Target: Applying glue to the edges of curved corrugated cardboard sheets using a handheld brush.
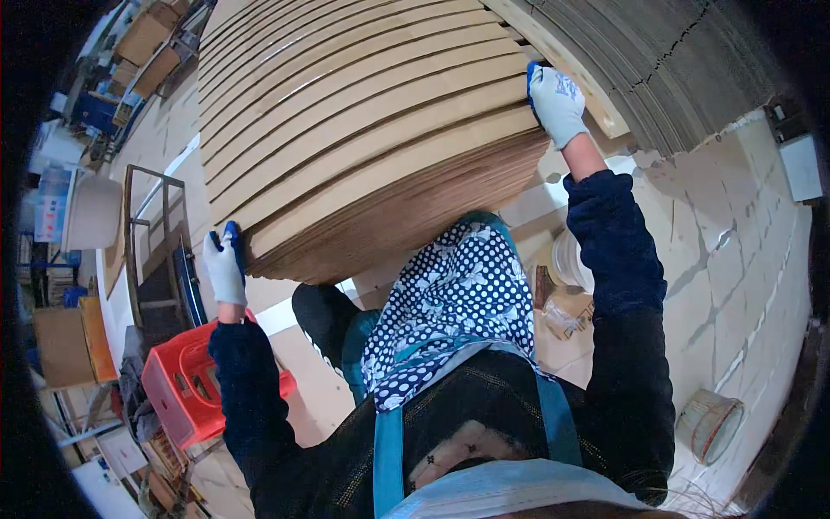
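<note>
A large pile of brown cardboard sheets [363, 130] fans out in overlapping strips in front of me, its layered near side facing my body. At the pile's near left corner is my left hand [226, 268], in a white glove with a blue palm. Its fingers are stretched apart, and the palm side touches the sheet ends. My right hand [558, 99], gloved alike, is at the right end of the front sheets. Its fingers curl against their edge, with the fingertips partly hidden.
Beyond my right hand stands a tall stack of grey-brown board [683, 60], with a pale wooden beam [605, 112] alongside. A red plastic crate [186, 381] and a metal-framed cart [156, 251] are at left. A white bucket [572, 259] and a dirty tub [711, 426] sit on the right.
</note>
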Available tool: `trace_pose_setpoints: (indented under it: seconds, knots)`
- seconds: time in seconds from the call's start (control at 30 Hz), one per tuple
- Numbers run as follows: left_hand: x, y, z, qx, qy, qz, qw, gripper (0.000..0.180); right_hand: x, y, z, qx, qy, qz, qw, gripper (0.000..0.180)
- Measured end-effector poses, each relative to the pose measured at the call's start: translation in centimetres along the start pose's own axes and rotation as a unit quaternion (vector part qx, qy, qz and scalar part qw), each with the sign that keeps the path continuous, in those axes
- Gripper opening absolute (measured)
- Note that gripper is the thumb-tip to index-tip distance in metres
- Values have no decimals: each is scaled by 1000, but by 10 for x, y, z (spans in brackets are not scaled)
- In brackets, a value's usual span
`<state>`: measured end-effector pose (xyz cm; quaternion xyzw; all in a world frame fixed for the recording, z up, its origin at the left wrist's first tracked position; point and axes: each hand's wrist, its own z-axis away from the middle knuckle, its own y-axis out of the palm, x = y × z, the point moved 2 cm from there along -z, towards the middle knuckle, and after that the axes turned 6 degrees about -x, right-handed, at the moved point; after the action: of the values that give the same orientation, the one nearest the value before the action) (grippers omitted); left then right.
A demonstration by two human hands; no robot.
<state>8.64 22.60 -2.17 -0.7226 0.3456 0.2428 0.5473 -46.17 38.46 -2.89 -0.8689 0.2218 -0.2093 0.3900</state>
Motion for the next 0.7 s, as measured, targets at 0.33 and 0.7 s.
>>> trace_pose_setpoints:
  seconds: [0.33, 0.7]
  knots:
    - [-2, -53, -1, -5, -10, -80, 997, 35, -21, -40, -15, 23, -112, 2, 993, 54]
    - [-53, -55, 17, 178, -51, -164, 969, 46, 5, -68, 1, 149, -169, 86, 971, 41]
